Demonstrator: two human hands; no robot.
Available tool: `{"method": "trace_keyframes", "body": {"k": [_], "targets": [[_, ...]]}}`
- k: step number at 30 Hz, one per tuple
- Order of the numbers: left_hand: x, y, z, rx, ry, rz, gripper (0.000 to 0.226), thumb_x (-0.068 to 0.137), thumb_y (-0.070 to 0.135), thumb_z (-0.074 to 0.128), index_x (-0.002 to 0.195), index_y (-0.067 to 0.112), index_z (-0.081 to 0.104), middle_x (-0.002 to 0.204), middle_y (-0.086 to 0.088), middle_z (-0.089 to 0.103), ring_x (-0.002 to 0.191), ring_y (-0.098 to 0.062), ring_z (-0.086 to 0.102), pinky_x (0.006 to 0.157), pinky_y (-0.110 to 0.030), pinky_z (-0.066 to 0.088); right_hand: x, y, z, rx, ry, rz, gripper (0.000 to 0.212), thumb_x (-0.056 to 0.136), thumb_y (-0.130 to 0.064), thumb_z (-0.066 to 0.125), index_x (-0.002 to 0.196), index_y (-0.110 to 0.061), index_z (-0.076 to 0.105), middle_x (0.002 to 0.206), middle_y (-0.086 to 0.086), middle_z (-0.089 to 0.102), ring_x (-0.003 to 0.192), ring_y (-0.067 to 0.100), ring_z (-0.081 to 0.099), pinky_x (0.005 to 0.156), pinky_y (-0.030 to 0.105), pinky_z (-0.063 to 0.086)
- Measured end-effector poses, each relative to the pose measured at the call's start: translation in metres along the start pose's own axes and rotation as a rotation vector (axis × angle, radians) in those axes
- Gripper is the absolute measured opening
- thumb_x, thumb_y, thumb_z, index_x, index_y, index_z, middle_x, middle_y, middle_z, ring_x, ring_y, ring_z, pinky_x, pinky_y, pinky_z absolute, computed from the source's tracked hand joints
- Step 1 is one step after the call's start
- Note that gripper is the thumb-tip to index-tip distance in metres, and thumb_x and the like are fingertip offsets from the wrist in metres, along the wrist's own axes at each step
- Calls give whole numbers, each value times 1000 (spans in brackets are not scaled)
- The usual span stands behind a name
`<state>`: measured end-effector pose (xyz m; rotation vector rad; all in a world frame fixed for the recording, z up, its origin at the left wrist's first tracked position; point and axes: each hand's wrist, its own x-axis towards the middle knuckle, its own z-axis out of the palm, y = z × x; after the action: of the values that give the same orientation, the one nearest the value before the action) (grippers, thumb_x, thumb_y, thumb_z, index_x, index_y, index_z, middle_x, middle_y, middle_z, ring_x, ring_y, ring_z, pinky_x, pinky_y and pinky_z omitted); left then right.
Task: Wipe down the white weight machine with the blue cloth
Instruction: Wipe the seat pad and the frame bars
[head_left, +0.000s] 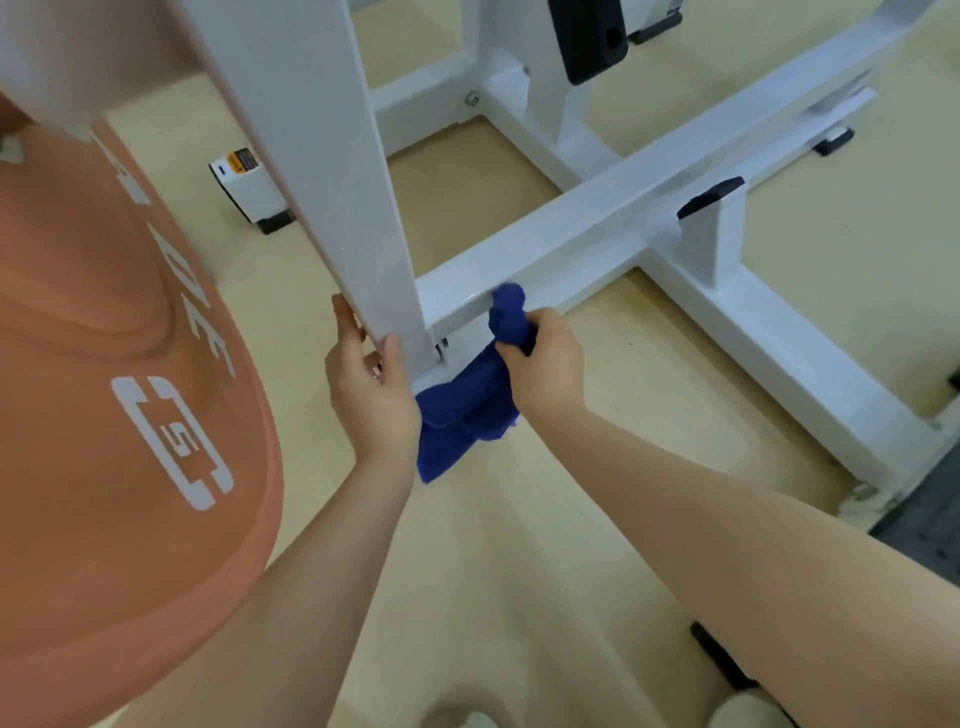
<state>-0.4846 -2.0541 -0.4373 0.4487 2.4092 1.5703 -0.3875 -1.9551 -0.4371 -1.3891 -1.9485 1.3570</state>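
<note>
So I had my right hand (543, 364) bunched tight around the blue cloth (467, 400), with the top wad pushed against the near side of the low white bar of the weight machine (597, 228), right where it meets the slanted upright. The rest of the cloth hung down toward the tan floor (519, 545) between my hands. My left hand (371, 387) was wrapped around the bottom of that upright, thumb on the near face. Orange shirt (104, 415) filled the left side.
</note>
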Motion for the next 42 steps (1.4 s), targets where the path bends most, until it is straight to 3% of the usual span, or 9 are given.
{"method": "trace_keyframes", "body": {"k": [5, 8, 10, 16, 26, 29, 33, 37, 42], "targets": [[7, -22, -1, -85, -68, 11, 57, 93, 16, 51, 144, 28, 32, 130, 7, 53, 110, -8, 57, 93, -17, 40, 5, 21, 27, 51, -36, -27, 12, 95, -14, 36, 92, -18, 47, 72, -1, 51, 56, 5, 44, 48, 13, 38], [10, -29, -5, -126, -159, 8, 63, 91, 15, 52, 146, 31, 27, 137, 11, 49, 114, 1, 55, 104, -29, 41, 2, 43, 66, -166, -192, -198, 29, 95, -11, 40, 109, -34, 50, 108, 1, 59, 92, 7, 50, 80, 20, 40], [10, -26, -5, -140, -231, 9, 67, 90, 12, 51, 147, 30, 21, 142, 10, 44, 119, -4, 53, 106, -37, 40, -3, 65, 80, -429, -404, -234, 55, 95, -9, 38, 147, -18, 21, 154, 3, 23, 137, 17, 26, 112, 35, 20], [8, -19, -3, -85, -199, 28, 61, 92, 8, 45, 145, 31, 24, 134, 17, 48, 118, -7, 54, 103, -32, 43, 19, 88, 59, -827, -343, -304, 62, 101, -35, 28, 150, -18, -6, 159, -4, -5, 146, 16, -5, 115, 37, -12], [-1, -14, 4, -47, -219, 17, 65, 87, 8, 51, 141, 34, 25, 136, 18, 43, 122, -2, 47, 101, -23, 39, 63, 81, 63, -879, -491, -527, 82, 90, -37, 53, 151, -14, 5, 159, 5, -3, 146, 23, -3, 116, 37, -1], [-17, -21, 4, 3, -289, -82, 55, 85, 6, 54, 116, 49, 37, 116, 21, 49, 101, 14, 50, 83, -10, 42, 90, 82, 47, -832, -424, -514, 98, 68, -49, 71, 147, -17, 22, 155, 4, 19, 143, 24, 13, 115, 39, 8], [-35, -35, 18, 345, -411, -250, 48, 88, 16, 53, 134, 18, 40, 130, 4, 42, 121, -13, 45, 99, -29, 40, 122, 81, 22, -906, -273, -371, 94, 73, -35, 72, 146, -11, 18, 154, 6, 18, 144, 24, 9, 116, 36, 7], [-35, -29, 42, 490, -574, -45, 46, 93, 14, 47, 138, 14, 37, 139, 1, 40, 124, -11, 41, 91, -17, 32, 107, 88, 36, -917, -249, -409, 97, 74, -35, 73, 148, -11, 13, 155, 4, 15, 145, 25, 5, 117, 39, 9], [-15, -33, 80, 894, -716, 193, 66, 97, 15, 38, 149, 7, -3, 157, -7, -11, 145, -21, -4, 115, -26, 5, 130, 102, 10, -853, -313, -534, 77, 85, -31, 62, 148, -17, 20, 157, -1, 16, 145, 19, 7, 116, 33, -1]]}}
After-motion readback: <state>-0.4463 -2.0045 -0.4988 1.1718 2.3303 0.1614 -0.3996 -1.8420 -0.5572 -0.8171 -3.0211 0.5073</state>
